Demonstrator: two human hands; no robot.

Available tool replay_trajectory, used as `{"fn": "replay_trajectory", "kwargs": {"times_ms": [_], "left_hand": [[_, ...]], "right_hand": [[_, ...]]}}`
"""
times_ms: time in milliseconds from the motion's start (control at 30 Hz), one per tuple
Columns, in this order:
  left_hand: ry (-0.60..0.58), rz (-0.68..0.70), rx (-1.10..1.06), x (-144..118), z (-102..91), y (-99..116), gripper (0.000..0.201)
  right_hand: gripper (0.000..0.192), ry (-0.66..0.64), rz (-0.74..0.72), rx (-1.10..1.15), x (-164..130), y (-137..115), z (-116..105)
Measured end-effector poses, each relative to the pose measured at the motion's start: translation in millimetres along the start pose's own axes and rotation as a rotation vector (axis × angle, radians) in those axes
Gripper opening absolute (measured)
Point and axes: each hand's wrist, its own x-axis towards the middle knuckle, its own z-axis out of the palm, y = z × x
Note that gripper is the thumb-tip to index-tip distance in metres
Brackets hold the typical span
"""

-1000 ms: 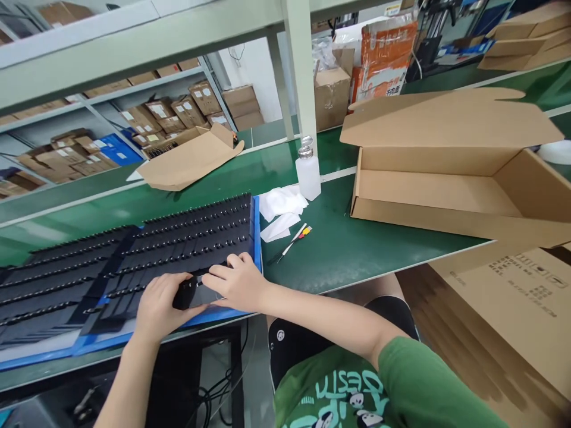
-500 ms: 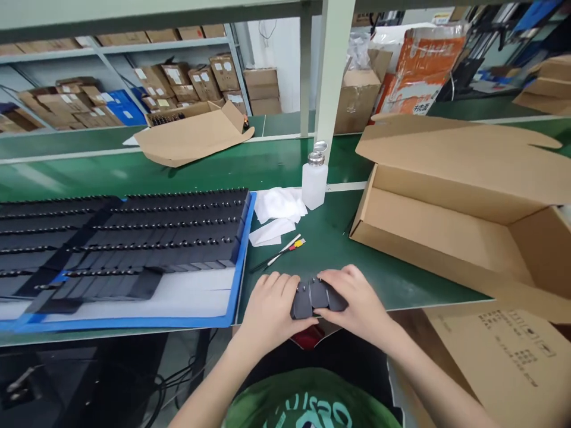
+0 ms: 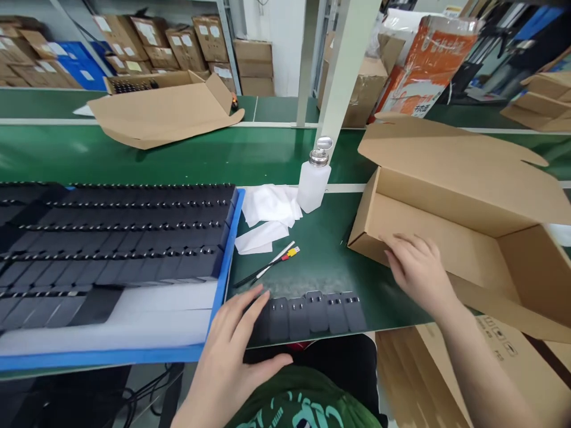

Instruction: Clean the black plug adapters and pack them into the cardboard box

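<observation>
A row of several small black rounded-corner pieces [image 3: 317, 311] lies on the green table near its front edge, each with little shiny studs towards the top. My left hand [image 3: 241, 339] is open at the left end of this row, fingers spread; whether its fingertips touch the leftmost piece I cannot tell. Over the near wall of an open cardboard box [image 3: 428, 229] is my right hand [image 3: 417, 267], holding nothing visible, thumb apart from the fingers. On the left, a blue-edged tray [image 3: 225, 255] carries rows of similar black pieces on white lining.
A pump bottle [image 3: 313, 184] stands by the upright post [image 3: 345, 77]. Beside it lie white cloths [image 3: 270, 205] and short cables with a yellow plug [image 3: 292, 252]. Another open carton [image 3: 165, 110] sits at the back, with shelved boxes [image 3: 151, 35] behind.
My hands have parted from the black pieces they held together, which now lie in a row on the table. My right hand has moved right to the box; my left hand has opened.
</observation>
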Motion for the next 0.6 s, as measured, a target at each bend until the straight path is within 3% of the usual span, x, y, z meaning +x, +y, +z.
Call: {"fn": "replay_trajectory", "kwargs": {"times_ms": [67,133,233,300,433,533,600], "left_hand": [[0.006,-0.055,-0.067,-6.9,3.0,-8.9,0.063],[-0.019,-0.072,-0.109,-9.7,5.9,-14.8,0.063],[-0.100,-0.050,-0.161,-8.7,5.8,-18.3,0.068],[-0.147,-0.050,-0.186,-7.3,3.3,-19.6,0.071],[-0.182,-0.084,-0.199,-6.7,-2.4,-23.2,0.072],[-0.189,-0.093,-0.204,-4.8,-4.0,-25.1,0.073],[-0.208,-0.081,-0.205,-1.2,-3.1,-24.1,0.076]], "right_hand": [[0.021,-0.084,-0.062,0.048,-6.9,21.5,3.5],[0.021,-0.132,-0.036,0.070,-9.2,27.2,-4.1],[0.045,-0.126,-0.011,0.043,8.0,6.1,-22.8],[0.050,-0.147,-0.114,0.012,29.5,-17.0,-24.5],[0.047,-0.308,-0.412,-0.239,65.2,-43.6,13.8],[0.035,-0.360,-0.472,-0.374,79.0,-40.9,50.3],[0.030,-0.393,-0.479,-0.341,86.1,-38.1,61.1]]}}
